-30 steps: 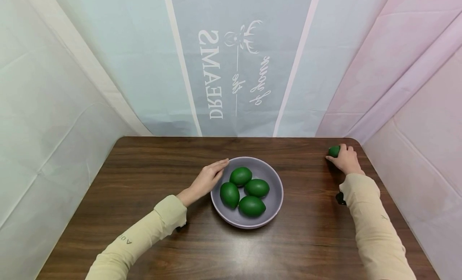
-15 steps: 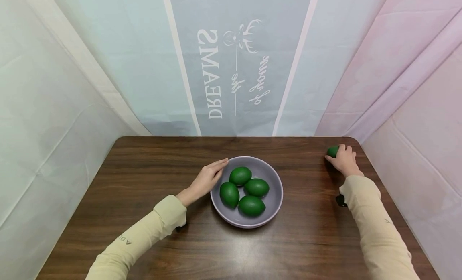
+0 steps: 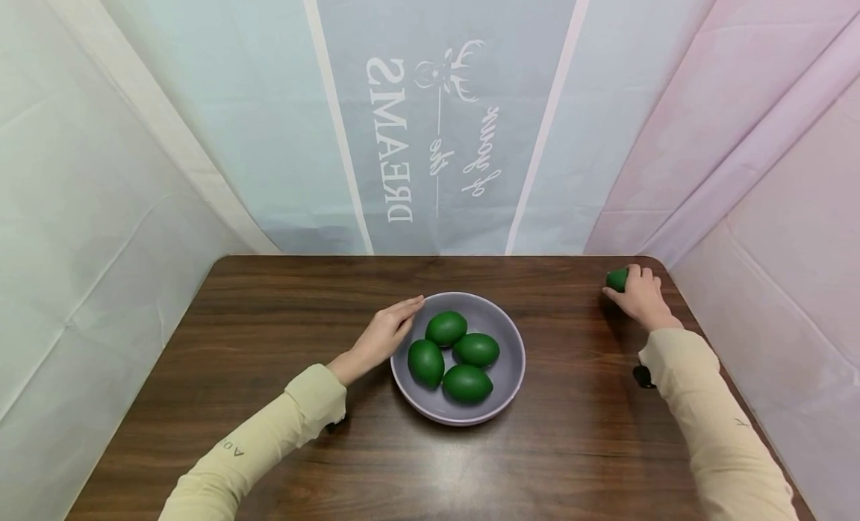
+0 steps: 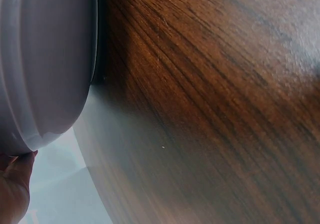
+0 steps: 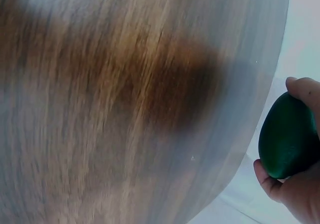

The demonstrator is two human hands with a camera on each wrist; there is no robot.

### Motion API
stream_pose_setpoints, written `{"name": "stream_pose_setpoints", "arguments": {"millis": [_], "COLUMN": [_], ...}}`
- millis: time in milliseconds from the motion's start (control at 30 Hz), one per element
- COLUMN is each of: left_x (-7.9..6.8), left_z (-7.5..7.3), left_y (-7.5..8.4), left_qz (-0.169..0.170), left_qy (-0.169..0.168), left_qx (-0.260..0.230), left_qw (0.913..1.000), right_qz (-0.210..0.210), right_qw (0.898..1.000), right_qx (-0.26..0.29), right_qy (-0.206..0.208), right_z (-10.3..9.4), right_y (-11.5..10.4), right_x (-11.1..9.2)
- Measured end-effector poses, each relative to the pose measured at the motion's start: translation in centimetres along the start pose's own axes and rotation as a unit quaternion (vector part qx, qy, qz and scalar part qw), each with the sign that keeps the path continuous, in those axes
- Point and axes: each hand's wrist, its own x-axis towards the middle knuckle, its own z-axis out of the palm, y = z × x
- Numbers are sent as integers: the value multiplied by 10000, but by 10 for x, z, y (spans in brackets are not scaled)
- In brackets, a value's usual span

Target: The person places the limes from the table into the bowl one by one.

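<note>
A lavender-grey bowl sits near the middle of the table, with several dark green limes lying inside. My left hand rests at the bowl's left rim with its fingers extended; in the left wrist view a fingertip touches the bowl's edge. At the far right corner of the table, my right hand grips another lime. The right wrist view shows that lime held between thumb and fingers, its far side covered by the hand.
The brown wood-grain table has rounded back corners. Pale fabric walls stand around it, and the back sheet carries mirrored white lettering and a deer drawing. Dark camera straps show at both cuffs.
My right forearm has swung outward to the right, while the right hand stays near the back corner with its lime. The left hand, bowl and limes inside show no real movement.
</note>
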Motion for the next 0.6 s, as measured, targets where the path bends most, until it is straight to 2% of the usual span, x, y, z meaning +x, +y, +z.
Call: {"name": "stream_pose_setpoints", "arguments": {"millis": [600], "left_x": [1], "left_z": [2], "left_y": [-2], "left_qz": [-36], "left_qy": [-37], "left_qx": [8], "left_qw": [10000], "right_qz": [-444], "right_qw": [9988], "right_qx": [-173], "right_qy": [-54], "right_z": [-1], "right_y": [-9], "right_x": [-4]}}
